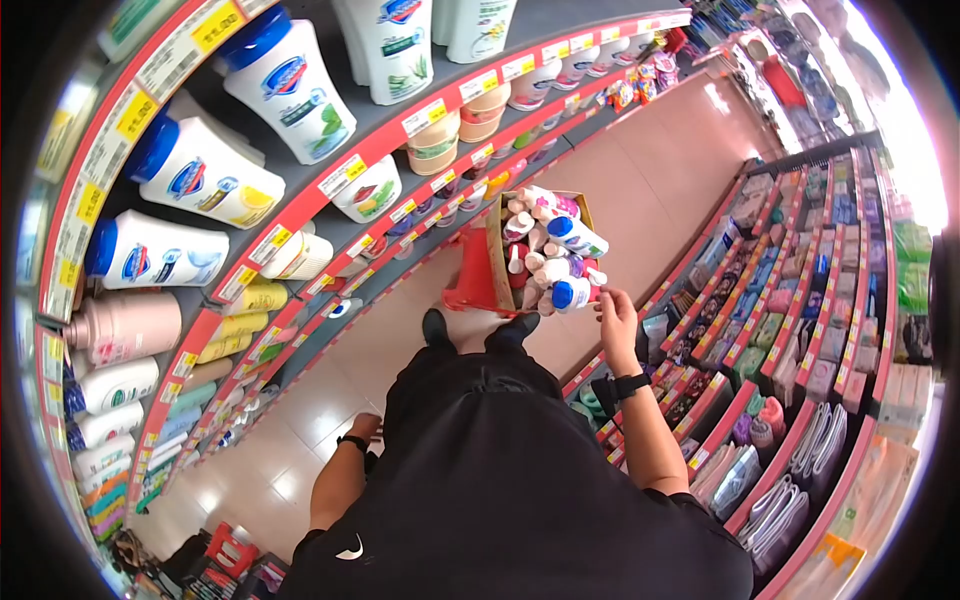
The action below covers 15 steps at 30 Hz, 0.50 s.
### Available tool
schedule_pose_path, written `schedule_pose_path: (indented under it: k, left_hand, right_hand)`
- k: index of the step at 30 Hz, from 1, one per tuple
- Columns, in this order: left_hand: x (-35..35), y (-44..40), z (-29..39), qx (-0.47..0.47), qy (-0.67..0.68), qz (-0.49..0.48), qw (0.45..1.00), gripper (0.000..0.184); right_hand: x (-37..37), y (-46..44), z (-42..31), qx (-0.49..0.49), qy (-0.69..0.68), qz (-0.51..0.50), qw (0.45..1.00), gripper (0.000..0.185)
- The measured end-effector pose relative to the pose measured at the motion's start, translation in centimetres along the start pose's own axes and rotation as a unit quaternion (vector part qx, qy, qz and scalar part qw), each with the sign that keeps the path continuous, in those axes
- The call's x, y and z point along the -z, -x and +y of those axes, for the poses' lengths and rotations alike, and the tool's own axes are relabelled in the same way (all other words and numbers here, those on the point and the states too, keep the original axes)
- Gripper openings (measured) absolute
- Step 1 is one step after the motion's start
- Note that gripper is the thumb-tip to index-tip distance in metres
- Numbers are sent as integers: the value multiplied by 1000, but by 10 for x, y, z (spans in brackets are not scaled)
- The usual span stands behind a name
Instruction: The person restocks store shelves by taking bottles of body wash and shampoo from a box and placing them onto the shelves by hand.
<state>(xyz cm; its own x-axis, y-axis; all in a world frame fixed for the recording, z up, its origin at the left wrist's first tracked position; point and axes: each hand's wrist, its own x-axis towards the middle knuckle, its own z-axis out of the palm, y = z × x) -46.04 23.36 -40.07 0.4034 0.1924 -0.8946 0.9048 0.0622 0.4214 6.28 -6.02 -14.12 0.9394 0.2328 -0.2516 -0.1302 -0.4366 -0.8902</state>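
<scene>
A cardboard box (585,212) full of bottles stands on a red stool or crate (470,270) before my feet. White bottles with blue caps, one of them a lower bottle (572,293), lie on top of the pile. Beside the box's near right corner is my right hand (617,318), fingers partly spread and nothing visible in them. My left hand (366,427) hangs low by my left side; its fingers are small and partly hidden, so their grip is unclear.
Shelves of lotion bottles (290,90) with a red price rail (345,175) curve along the left and top. On the right stands a rack (690,420) of small packaged goods. Tiled floor (650,160) shows between them.
</scene>
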Motion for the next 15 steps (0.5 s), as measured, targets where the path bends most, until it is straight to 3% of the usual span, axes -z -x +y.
schedule_pose_path:
  k: [3,4,5,8,9,11,15]
  left_hand:
    - [6,-1,13,77,57,-5,995,27]
    - [8,-1,19,103,76,-5,992,28]
    - [11,-2,25,128,96,-4,987,28]
    - [25,3,95,63,154,80,983,32]
    - [29,-3,111,54,163,90,981,33]
    - [36,-14,135,45,170,101,979,35]
    - [40,-4,189,-14,176,96,979,38]
  right_hand:
    - [0,7,29,26,118,-15,993,28]
    - [1,8,31,15,138,-29,990,44]
    - [0,9,33,12,137,-25,990,44]
    - [-5,2,29,82,287,-84,951,82]
    - [-8,-2,28,80,285,-82,952,82]
    - [-16,-9,25,168,354,-59,918,81]
    - [-24,-28,40,191,378,-90,901,76]
